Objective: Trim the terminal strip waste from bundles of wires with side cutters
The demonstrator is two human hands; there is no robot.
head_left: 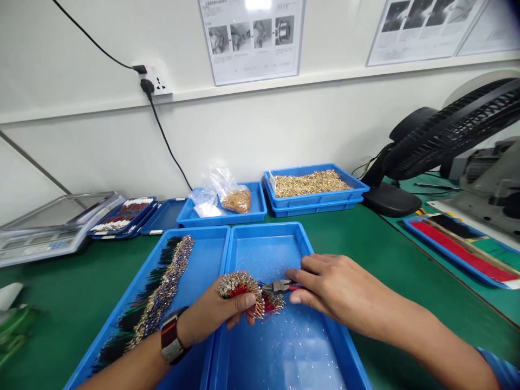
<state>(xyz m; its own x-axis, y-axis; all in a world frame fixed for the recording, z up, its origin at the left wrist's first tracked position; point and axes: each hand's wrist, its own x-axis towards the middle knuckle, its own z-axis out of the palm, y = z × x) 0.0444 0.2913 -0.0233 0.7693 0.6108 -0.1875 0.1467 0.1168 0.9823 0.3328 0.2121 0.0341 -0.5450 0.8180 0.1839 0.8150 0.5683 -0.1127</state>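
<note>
Wire bundle (240,284) with metal tips, over the blue tray (264,248), looks light and springy, its loose ends liable to splay; a pinch just below the tips should suit it. The left hand (227,307) closes around it there, thumb across the front. The right hand (330,283) is wrapped on pliers (279,286), their nose at the bundle. Beyond, gold pieces (311,184) fill another tray (320,193).

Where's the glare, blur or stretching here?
Head view, top: glare on the central poster; head view, bottom: pale reflection in the right-hand blue tray; head view, left edge: green object blurred; head view, right edge: fan looks stretched; head view, centre: pliers discernible.
</note>
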